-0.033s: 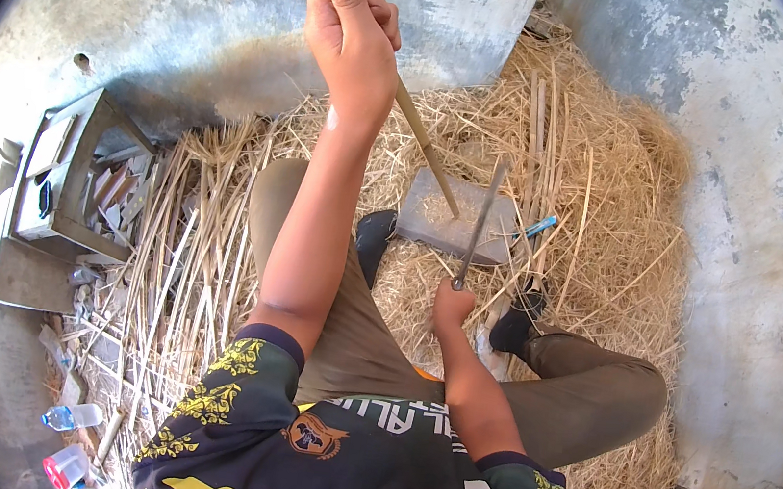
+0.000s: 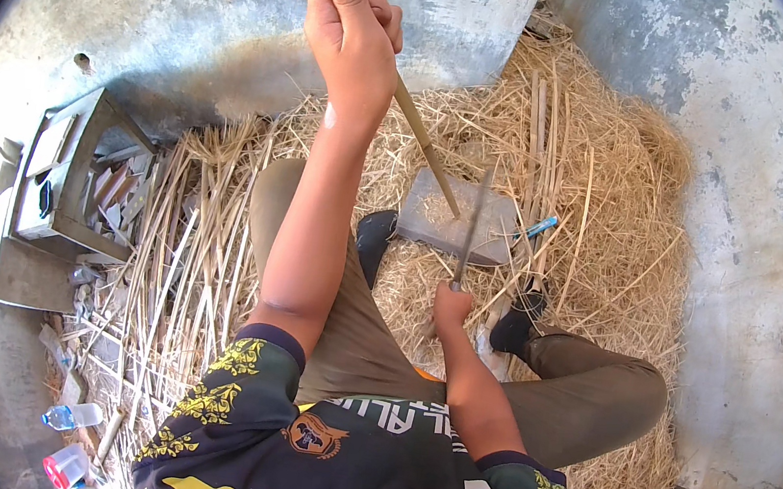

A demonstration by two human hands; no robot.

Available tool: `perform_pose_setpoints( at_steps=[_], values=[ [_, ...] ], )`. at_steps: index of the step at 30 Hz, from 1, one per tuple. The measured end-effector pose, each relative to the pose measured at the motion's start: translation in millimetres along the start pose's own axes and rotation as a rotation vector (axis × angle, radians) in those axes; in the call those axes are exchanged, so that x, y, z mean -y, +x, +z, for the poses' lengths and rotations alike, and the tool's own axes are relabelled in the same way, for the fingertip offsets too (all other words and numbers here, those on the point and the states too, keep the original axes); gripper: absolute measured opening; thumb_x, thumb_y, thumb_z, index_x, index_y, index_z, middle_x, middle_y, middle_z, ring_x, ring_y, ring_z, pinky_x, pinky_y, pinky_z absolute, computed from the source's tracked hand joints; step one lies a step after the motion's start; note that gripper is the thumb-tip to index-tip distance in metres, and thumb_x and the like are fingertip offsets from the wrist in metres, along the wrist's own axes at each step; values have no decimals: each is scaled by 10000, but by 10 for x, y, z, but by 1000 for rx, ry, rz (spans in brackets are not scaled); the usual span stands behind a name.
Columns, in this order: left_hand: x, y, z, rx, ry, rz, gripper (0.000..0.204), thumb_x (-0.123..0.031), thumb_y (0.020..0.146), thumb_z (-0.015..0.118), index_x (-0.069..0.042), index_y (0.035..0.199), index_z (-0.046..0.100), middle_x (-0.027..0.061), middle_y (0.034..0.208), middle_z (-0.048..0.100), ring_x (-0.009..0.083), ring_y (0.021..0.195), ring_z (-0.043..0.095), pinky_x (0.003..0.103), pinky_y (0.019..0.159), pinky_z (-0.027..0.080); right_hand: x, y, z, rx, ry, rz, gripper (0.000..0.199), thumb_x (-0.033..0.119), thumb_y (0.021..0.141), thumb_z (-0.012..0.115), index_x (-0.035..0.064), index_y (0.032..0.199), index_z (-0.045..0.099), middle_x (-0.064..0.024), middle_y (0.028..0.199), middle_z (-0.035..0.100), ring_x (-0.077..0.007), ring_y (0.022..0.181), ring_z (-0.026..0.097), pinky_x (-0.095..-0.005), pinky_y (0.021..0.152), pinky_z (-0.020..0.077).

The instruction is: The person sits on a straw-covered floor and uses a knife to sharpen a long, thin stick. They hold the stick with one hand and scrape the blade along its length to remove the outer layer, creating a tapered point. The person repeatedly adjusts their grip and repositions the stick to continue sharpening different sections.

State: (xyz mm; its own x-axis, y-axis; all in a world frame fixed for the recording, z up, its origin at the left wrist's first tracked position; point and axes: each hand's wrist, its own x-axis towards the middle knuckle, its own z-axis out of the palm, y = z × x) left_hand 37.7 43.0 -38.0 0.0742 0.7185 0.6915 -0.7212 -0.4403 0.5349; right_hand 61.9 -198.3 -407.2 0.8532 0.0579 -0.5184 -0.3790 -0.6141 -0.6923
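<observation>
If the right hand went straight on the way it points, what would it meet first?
Most likely the near side of the grey block, ahead of the right hand holding the blade; depth is unclear, so it might pass above.

The head-worn fisheye looks down from above the shirt (image 2: 343,466).

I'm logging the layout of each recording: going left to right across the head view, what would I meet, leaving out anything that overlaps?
Open wooden cabinet → left hand → right hand → blue pen-like object
</observation>
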Motion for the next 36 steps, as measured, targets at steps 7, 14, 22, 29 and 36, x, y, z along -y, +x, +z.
perform_pose_setpoints(
  at_steps=[7,14,22,29,36],
  values=[
    [-113,-52,105,38,-18,-50,430,-470,1082,389,-105,857,361,-26,607,286,65,445,223,266,424,185,-132,49,-77,13,-201,5,332,259,806,654,-62,877,697,-210,705,691,-367,728,709,-463,734,542],
    [-216,-116,261,57,1,-100,439,-485,1075,404,-123,833,354,-27,605,264,64,452,218,265,422,170,10,64,30,-120,35,-211,326,240,778,698,-62,681,623,-161,620,640,-308,570,668,-445,585,513],
    [-138,-46,190,106,-66,-166,450,-503,1065,422,-142,813,327,-31,611,252,73,465,201,270,423,175,-206,273,49,33,-32,51,333,257,782,675,-71,729,657,-207,685,665,-322,619,670,-445,610,502],
    [-97,51,150,52,-60,-238,472,-542,1054,414,-131,835,338,-13,623,252,91,478,196,276,438,168,-60,191,84,-6,150,-63,343,265,784,672,-66,701,648,-207,677,663,-306,615,667,-459,651,509],
    [-29,62,146,163,-104,-195,484,-556,1056,386,-131,832,332,-17,617,245,87,473,188,284,440,161,61,131,20,23,-99,-47,362,276,805,663,-64,682,652,-221,682,668,-324,610,671,-461,649,519]
  ],
)
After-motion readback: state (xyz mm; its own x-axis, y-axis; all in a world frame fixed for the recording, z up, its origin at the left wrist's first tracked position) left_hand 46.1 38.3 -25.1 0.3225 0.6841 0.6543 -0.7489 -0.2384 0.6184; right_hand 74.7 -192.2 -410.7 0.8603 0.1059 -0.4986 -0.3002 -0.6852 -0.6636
